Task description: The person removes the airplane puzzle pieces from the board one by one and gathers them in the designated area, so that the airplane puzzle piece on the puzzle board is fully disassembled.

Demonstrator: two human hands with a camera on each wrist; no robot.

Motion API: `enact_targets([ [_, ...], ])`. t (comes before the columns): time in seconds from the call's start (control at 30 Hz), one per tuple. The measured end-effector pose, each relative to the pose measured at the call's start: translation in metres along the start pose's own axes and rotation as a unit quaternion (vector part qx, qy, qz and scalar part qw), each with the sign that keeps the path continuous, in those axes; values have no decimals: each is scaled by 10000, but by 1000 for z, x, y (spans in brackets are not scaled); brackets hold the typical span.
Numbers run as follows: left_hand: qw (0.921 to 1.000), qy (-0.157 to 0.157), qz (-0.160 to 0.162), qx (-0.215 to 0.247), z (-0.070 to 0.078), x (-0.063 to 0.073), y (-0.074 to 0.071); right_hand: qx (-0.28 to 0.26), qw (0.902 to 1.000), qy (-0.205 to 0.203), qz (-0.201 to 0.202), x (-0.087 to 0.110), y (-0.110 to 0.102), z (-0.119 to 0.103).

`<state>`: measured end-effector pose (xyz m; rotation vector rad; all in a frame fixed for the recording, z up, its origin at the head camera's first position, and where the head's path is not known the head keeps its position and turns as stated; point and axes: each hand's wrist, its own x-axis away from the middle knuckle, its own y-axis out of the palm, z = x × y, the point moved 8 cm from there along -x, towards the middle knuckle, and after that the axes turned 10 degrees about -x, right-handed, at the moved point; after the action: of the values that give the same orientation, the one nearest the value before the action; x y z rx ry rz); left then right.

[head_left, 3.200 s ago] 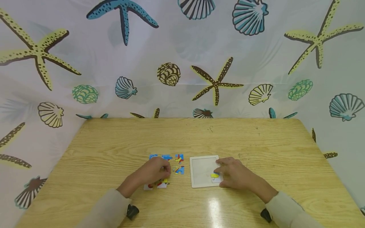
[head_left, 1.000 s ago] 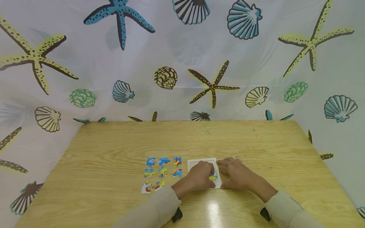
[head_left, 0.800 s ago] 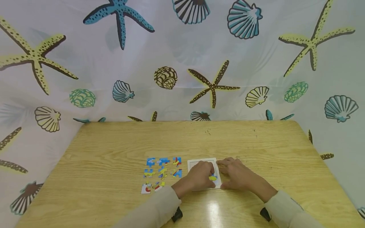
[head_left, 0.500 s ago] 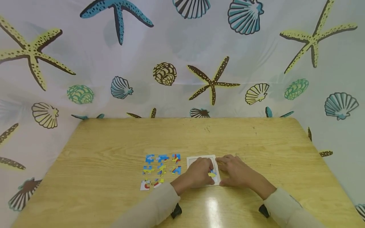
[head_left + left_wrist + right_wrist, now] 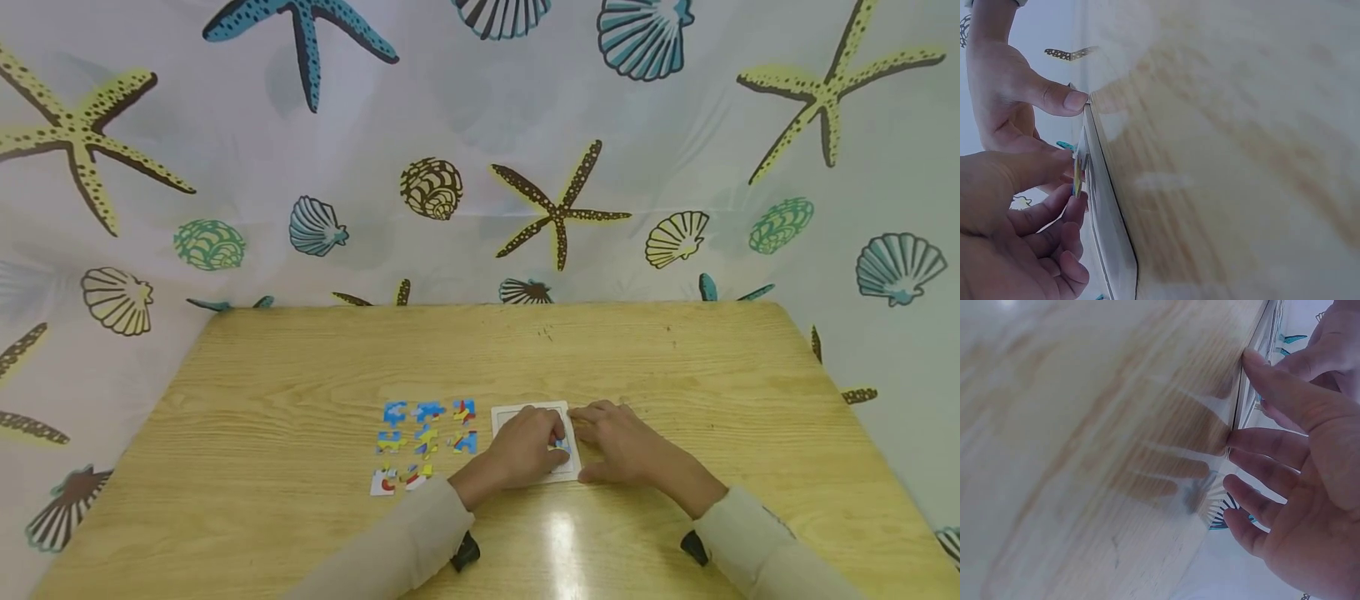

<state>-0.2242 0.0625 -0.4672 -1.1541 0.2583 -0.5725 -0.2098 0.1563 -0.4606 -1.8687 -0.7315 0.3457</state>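
My left hand (image 5: 522, 446) is over a white puzzle tray (image 5: 496, 423). In the left wrist view, its thumb and fingers pinch a jigsaw piece (image 5: 1077, 178) with yellow and blue on it, tilted against the tray's face; in the head view the fingers partly hide it. My right hand (image 5: 618, 446) rests at the tray's right edge, thumb and fingertips touching the rim, as the right wrist view shows too. Its fingers are spread and only slightly bent. Most of the tray's inside is covered by the left hand.
Several loose jigsaw pieces (image 5: 426, 438) in blue, yellow, red and white lie in rough rows left of the tray. All of it sits on a wood-grain table (image 5: 300, 375). A curtain (image 5: 450, 100) printed with shells and starfish hangs behind and at both sides.
Since the oldest frame my left hand has moved right, from the loose pieces to the tray. My right hand stays at the tray's edge. Over the last second only the left fingers shift slightly.
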Motion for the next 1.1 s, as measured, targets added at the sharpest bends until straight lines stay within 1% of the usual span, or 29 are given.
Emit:
enact_targets([
  [0.13, 9998, 93, 196, -35, 0, 0, -3, -35, 10000, 3, 25, 0, 0, 0],
  [0.23, 9996, 109, 241, -23, -1, 0, -3, -49, 10000, -2, 31, 0, 0, -1],
  [0.33, 9996, 95, 194, 182, -3, 0, -3, 8, 10000, -55, 32, 0, 1, -2],
  [0.5, 9981, 200, 85, 570, -2, 3, -6, 37, 10000, -34, 9, 1, 1, -1],
  [0.57, 9978, 233, 63, 616, -2, 3, -7, 35, 10000, -6, 4, 0, 0, -1],
  [0.67, 9978, 143, -6, 647, -5, 4, -8, 52, 10000, 10, -1, 0, 0, -1],
  [0.77, 9969, 69, -62, 785, -10, 4, -9, 83, 10000, 12, -1, -1, 1, -1],
  [0.9, 9953, 21, -110, 958, -15, 6, -14, 80, 10000, 52, -14, -1, 1, -2],
  [1.1, 9950, 30, -153, 989, -24, 12, -22, 103, 9999, 41, 20, 0, 0, -3],
])
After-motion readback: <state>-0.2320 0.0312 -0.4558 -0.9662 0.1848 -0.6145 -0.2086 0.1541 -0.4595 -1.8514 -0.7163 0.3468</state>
